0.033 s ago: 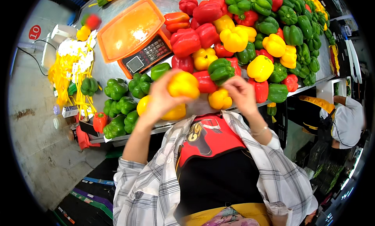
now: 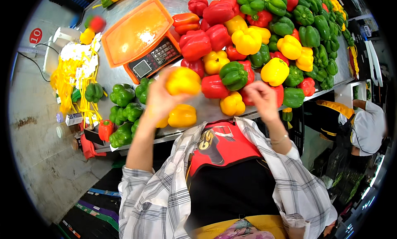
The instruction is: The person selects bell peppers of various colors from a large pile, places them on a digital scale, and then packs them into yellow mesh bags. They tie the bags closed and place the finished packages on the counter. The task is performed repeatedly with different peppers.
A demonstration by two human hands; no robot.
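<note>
A yellow bell pepper [image 2: 183,81] is in my left hand [image 2: 159,99], the fingers wrapped round its left side, above the metal table. My right hand [image 2: 264,102] hovers over the right part of the near edge, its fingers loosely bent and apart, with nothing visible in them. Just left of it lies a small yellow pepper [image 2: 232,104]. Behind that are a green pepper [image 2: 234,76] and a red pepper [image 2: 214,87]. Another yellow pepper [image 2: 182,116] rests beneath my left hand, near the table edge. My left hand partly hides the green peppers [image 2: 133,111] beside it.
An orange weighing scale [image 2: 138,30] with a keypad stands at the back left. Red, yellow and green peppers [image 2: 289,47] are heaped across the back right. Yellow ties with white tags [image 2: 72,71] hang at the table's left end. Another person [image 2: 364,129] is at the far right.
My left hand has drawn the yellow pepper slightly left and toward me. My right hand has shifted right, away from the small yellow pepper.
</note>
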